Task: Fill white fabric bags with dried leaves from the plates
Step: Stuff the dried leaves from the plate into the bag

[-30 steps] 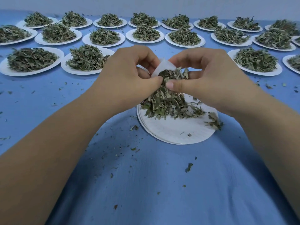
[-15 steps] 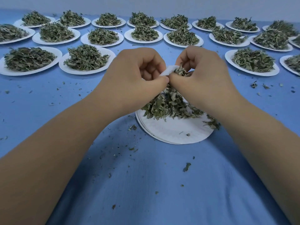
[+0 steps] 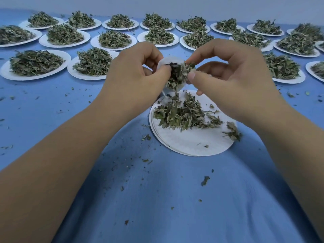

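Head view: both hands have lifted above the plate [image 3: 192, 144]. The left hand [image 3: 136, 76] grips the white fabric bag [image 3: 168, 61], its mouth now open, and the right hand [image 3: 233, 76] pinches dried leaves [image 3: 185, 69] into it; filling appears under way.

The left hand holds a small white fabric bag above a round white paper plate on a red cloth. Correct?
No. The head view shows a blue cloth, not red; the left hand does hold the white fabric bag above the plate.
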A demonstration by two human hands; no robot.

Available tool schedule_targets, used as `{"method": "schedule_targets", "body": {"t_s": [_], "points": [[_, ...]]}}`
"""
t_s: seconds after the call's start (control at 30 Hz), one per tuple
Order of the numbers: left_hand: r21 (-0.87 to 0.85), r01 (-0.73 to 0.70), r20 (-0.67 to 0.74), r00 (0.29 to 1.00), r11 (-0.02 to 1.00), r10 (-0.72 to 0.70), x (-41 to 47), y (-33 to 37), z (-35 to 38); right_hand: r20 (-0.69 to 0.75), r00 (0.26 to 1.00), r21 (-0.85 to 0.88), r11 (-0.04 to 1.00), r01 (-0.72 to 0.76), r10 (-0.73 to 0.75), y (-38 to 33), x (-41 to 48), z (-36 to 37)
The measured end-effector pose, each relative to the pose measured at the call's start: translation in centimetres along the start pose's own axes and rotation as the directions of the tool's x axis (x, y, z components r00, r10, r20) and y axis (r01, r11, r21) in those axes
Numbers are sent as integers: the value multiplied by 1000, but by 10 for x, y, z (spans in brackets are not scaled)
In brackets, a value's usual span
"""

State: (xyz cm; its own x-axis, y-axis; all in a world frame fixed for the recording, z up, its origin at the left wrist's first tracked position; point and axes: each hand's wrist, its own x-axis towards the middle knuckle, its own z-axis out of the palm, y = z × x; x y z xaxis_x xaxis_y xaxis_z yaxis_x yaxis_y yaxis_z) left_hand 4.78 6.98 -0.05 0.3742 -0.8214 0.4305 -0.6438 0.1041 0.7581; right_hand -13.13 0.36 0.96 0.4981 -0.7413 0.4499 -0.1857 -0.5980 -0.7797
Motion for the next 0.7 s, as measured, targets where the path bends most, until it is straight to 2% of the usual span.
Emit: {"method": "schedule_targets", "body": {"t_s": [0.1,0.2,0.3,0.43,0.53,0.63,0.7], "points": [[-36,-8,4,1000,999,8,-1,1,1,-21,991,-109,986,128,-131,1,-3,2],[-40,-44,14,999,998,45,-1,3,3,24,972,-298,926,232,-236,0,-6,4],[-58,-61,50,997,996,64,-2,3,4,11,957,-450,853,264,-291,2,-6,7],[-112,-57,70,995,992,65,-2,3,4,-45,971,-523,834,177,-234,6,-4,10],[-131,-71,117,989,989,87,-4,3,4,-37,974,-607,779,155,-223,6,-3,11],[-182,-46,106,992,982,66,-2,1,2,59,982,-687,706,171,-180,4,-2,12],[-209,-11,73,997,978,27,1,-2,0,123,983,-645,741,185,-138,4,-2,14]]}}
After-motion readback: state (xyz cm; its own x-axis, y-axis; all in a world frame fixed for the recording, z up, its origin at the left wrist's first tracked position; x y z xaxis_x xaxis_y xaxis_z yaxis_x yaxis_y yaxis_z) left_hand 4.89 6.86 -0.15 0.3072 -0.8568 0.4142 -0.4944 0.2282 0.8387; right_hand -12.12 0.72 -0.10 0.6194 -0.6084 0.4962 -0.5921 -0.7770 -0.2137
